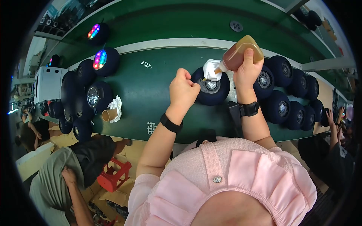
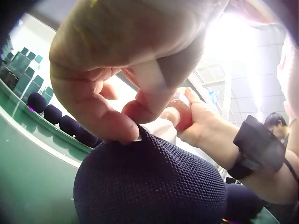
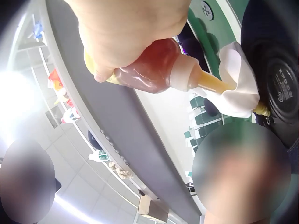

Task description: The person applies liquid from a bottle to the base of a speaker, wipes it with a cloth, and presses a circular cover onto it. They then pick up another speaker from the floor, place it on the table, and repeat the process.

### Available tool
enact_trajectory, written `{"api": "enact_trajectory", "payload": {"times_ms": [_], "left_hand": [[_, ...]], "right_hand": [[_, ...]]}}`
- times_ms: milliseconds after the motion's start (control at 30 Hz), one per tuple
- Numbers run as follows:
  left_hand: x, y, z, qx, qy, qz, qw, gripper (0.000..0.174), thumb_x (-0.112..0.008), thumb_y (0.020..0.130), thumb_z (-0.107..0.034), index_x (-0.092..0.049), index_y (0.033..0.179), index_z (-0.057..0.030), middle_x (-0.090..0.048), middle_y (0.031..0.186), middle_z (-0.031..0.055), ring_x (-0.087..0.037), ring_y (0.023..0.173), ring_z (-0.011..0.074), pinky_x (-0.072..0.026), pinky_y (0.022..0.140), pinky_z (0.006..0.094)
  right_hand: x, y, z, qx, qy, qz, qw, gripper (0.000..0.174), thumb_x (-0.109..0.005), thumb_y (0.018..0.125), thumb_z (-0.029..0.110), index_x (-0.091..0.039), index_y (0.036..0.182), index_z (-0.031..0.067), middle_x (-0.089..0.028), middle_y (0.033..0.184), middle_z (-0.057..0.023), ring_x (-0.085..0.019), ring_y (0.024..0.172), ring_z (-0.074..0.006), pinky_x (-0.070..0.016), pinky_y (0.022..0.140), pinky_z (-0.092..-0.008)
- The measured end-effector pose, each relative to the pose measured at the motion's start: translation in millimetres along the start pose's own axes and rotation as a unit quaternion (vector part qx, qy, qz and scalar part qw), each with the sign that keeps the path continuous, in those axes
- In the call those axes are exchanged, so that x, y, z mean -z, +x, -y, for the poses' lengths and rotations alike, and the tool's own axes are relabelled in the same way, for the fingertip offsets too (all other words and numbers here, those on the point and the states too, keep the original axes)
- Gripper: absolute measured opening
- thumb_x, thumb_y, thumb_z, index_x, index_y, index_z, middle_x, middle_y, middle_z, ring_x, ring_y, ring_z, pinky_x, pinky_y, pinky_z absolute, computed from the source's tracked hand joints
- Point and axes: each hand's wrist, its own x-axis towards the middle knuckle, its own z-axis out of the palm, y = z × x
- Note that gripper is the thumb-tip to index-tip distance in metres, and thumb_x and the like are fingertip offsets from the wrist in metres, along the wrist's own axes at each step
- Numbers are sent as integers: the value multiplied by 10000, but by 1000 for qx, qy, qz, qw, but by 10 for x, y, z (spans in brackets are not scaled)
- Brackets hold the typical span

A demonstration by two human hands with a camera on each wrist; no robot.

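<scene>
My left hand point(image 1: 183, 90) pinches the edge of the dark blue mesh fabric point(image 2: 154, 182) on a round speaker point(image 1: 213, 98), between thumb and forefinger. The speaker lies with its black disc-shaped base point(image 3: 282, 84) facing up. My right hand point(image 1: 247, 73) grips a squeeze bottle point(image 1: 235, 55) of amber-brown liquid, tilted with its nozzle point(image 3: 210, 83) pointing down at the speaker. A white cloth point(image 1: 211, 67) is wrapped about the nozzle, and a yellowish tip point(image 3: 262, 110) pokes out beyond it, close over the edge of the base.
More dark round speakers point(image 1: 279, 107) crowd the right side of the green table point(image 1: 151, 86). Others stand at the left, some with coloured lights point(image 1: 100, 59). Near them lie a cardboard tube point(image 1: 109, 115) and a white cloth point(image 1: 117, 107). A red stool point(image 1: 114, 174) stands below left.
</scene>
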Motion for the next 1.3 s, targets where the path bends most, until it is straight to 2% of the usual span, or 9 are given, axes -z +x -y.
{"api": "enact_trajectory", "payload": {"times_ms": [300,467,567,700,800,933,1033,1100,1300], "left_hand": [[-58,-261,-40,29,-3,-14,999,276,-616,667,-110,-453,879,-39,-534,601,70,-561,566,251,-463,572,363],[-5,-380,-55,43,24,26,998,290,-653,690,-129,-484,907,-38,-557,644,77,-564,615,253,-458,595,359],[0,-111,-72,-309,77,-105,942,288,-670,692,-82,-576,962,-50,-618,873,96,-577,803,257,-478,725,339],[5,184,-43,-322,135,66,935,347,-638,690,-33,-580,1031,-60,-636,834,111,-602,814,283,-486,727,369],[27,266,-4,-400,158,70,900,333,-596,679,3,-572,1006,-55,-612,672,107,-592,694,296,-491,648,386],[92,236,-17,-381,191,74,901,327,-580,677,17,-556,996,-56,-614,662,110,-596,644,306,-494,606,386],[105,221,12,-267,121,30,956,316,-581,660,29,-526,965,-35,-631,690,114,-617,639,284,-501,599,358],[156,222,37,-65,6,75,995,345,-580,643,31,-491,971,-31,-649,734,112,-620,616,159,-492,582,267],[174,142,66,35,-96,106,989,364,-596,642,24,-461,977,-24,-642,760,98,-601,647,108,-471,572,233]], "right_hand": [[208,264,345,-306,227,-159,911,421,-422,918,451,-469,1123,87,-546,1028,-93,-560,933,-277,-489,808,-439],[344,280,585,-321,245,-122,906,399,-392,928,441,-446,1133,102,-545,1020,-96,-555,922,-303,-480,796,-482],[438,309,550,-254,242,-124,928,451,-483,891,436,-427,1162,80,-499,1059,-140,-514,940,-338,-476,830,-470],[416,321,566,-246,226,-150,931,449,-481,892,436,-422,1165,84,-497,1063,-135,-516,937,-336,-476,816,-480],[379,317,594,-239,238,-138,931,426,-478,897,420,-425,1162,91,-502,1055,-132,-518,935,-336,-476,799,-497],[243,250,531,-199,176,-89,960,370,-499,909,360,-477,1143,74,-552,1059,-67,-552,978,-209,-479,828,-369],[109,209,393,-147,118,-55,981,356,-533,901,327,-497,1114,44,-573,1025,-68,-571,919,-183,-491,785,-327],[-59,158,355,-68,63,-41,995,317,-589,879,261,-519,1072,20,-596,969,-66,-584,838,-156,-493,734,-284],[-203,91,105,-35,-1,28,999,403,-707,790,222,-502,1047,-11,-608,969,-76,-581,866,-139,-473,785,-264]]}}
